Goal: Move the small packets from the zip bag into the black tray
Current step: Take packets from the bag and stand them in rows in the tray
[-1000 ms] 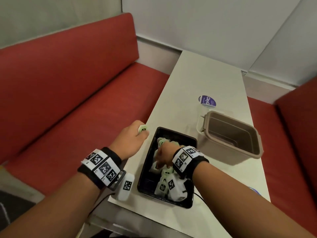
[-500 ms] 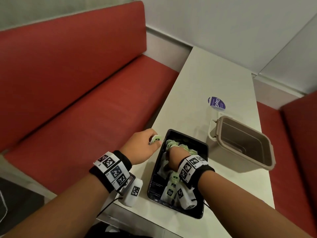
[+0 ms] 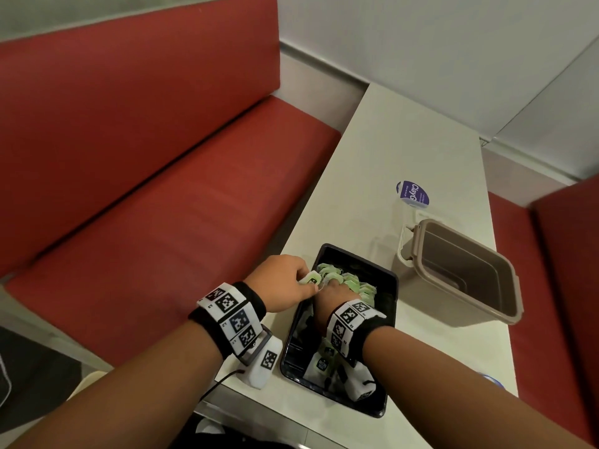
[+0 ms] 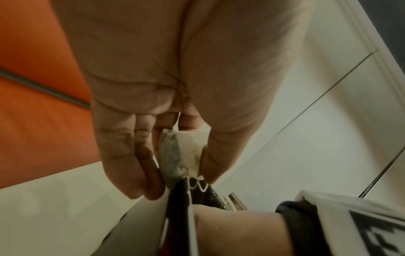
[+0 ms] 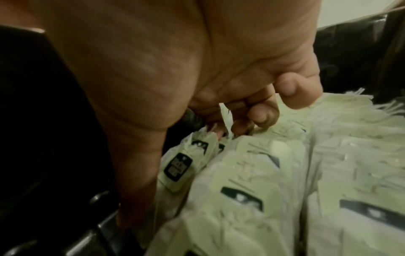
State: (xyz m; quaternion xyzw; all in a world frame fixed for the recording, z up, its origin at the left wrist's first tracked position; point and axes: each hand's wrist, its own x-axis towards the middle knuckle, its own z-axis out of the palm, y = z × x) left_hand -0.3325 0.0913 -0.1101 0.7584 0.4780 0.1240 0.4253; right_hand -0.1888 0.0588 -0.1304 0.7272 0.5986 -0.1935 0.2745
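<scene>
A black tray (image 3: 389, 335) sits near the table's front edge and holds several pale green and white small packets (image 3: 355, 283) standing in rows. My right hand (image 3: 335, 285) is inside the tray, and its curled fingers (image 5: 260, 114) dig into the top edges of the packets (image 5: 241, 190). My left hand (image 3: 306, 280) is at the tray's far left corner, close against the right hand. It pinches one small packet (image 3: 311, 279) between thumb and fingers, seen close up in the left wrist view as a packet (image 4: 175, 152) over the tray rim (image 4: 178, 199). A clear bag with a purple label (image 3: 412, 193) lies flat farther back.
An open brown plastic box (image 3: 460, 270) stands just right of the tray. The narrow white table (image 3: 405, 140) runs away toward the wall. Red bench seats (image 3: 162, 222) lie along its left side and at the far right. The table's left edge runs right beside the tray.
My left hand has carried its packet rightward, from beside the tray to over its far left corner. My right hand stays in the tray among the packets.
</scene>
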